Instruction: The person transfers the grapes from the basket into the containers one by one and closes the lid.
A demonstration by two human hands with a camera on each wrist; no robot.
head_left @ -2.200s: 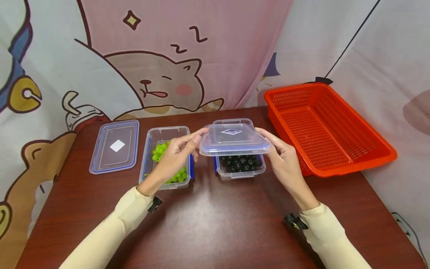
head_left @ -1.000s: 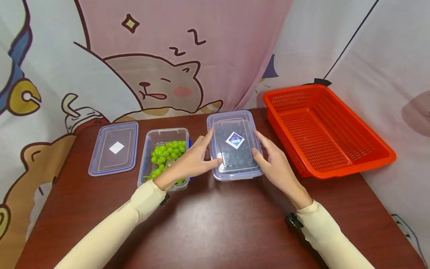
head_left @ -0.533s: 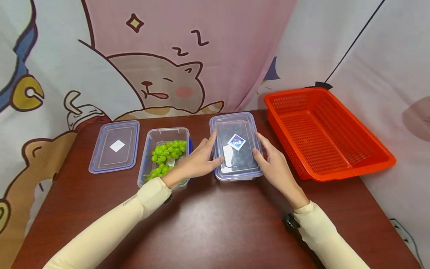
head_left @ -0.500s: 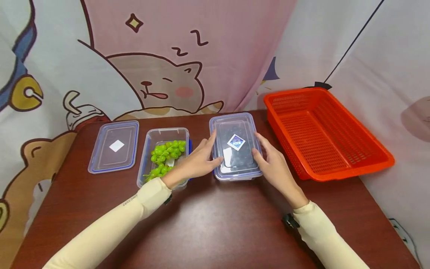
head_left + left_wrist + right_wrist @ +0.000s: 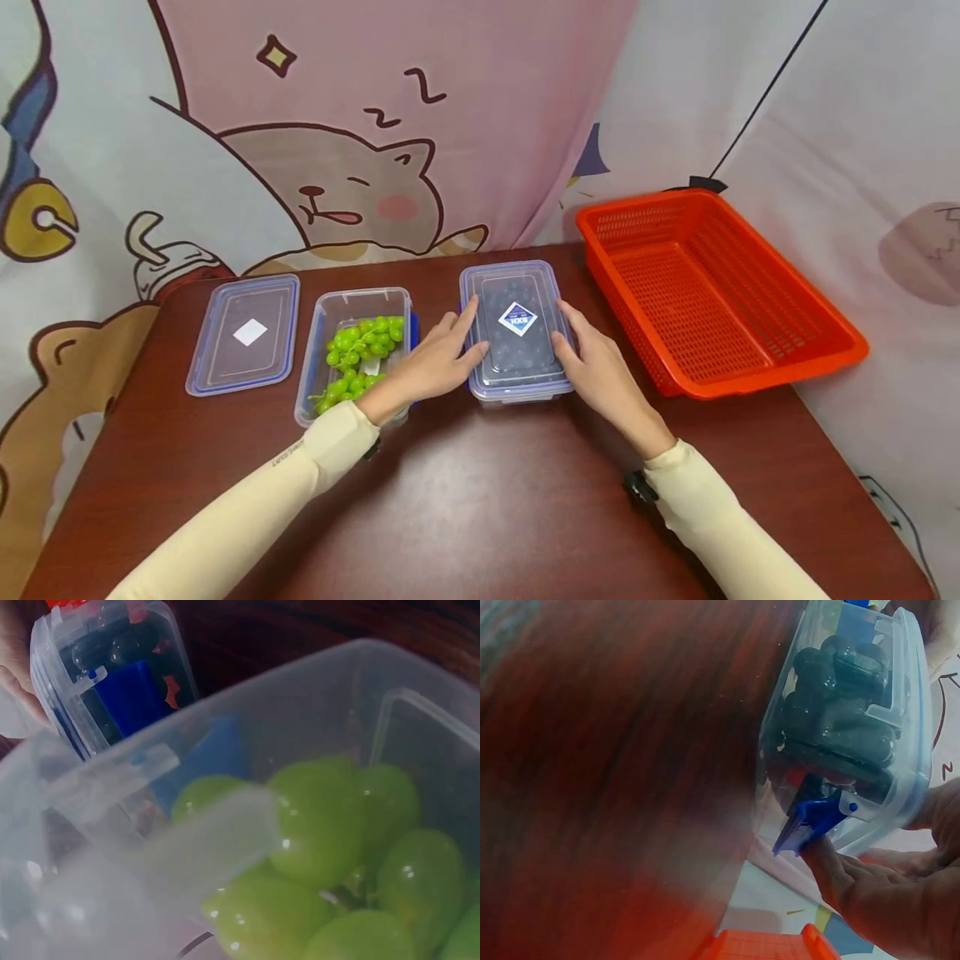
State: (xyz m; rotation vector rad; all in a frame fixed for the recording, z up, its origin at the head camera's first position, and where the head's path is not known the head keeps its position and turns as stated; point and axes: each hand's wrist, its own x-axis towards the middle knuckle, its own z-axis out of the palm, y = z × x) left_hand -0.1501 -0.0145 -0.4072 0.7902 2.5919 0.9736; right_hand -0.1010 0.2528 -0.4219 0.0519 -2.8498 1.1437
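Observation:
A clear food container [image 5: 840, 712] of dark round fruit stands on the table, its blue-rimmed lid [image 5: 517, 350] lying over it. My left hand [image 5: 438, 358] rests its straight index finger and thumb on the lid's left edge. On the right side, my right hand [image 5: 600, 367] has its thumb on the lid and fingers curled at the side. The right wrist view shows a fingertip against a blue latch [image 5: 810, 823] that sticks outward. Another blue latch [image 5: 131, 697] shows uncovered in the left wrist view. Beside my left hand is an uncovered container [image 5: 348, 304] with green grapes [image 5: 363, 337].
A second lid [image 5: 243, 358] with a white label lies at the table's left. To the right stands a large red plastic basket [image 5: 720, 292]. A printed cloth [image 5: 517, 125] hangs behind the brown table [image 5: 465, 500].
The lid, earlier held tilted above the dark fruit by both hands, came down onto its container. Since then both hands have stayed around it, with only a slight shift of the head view.

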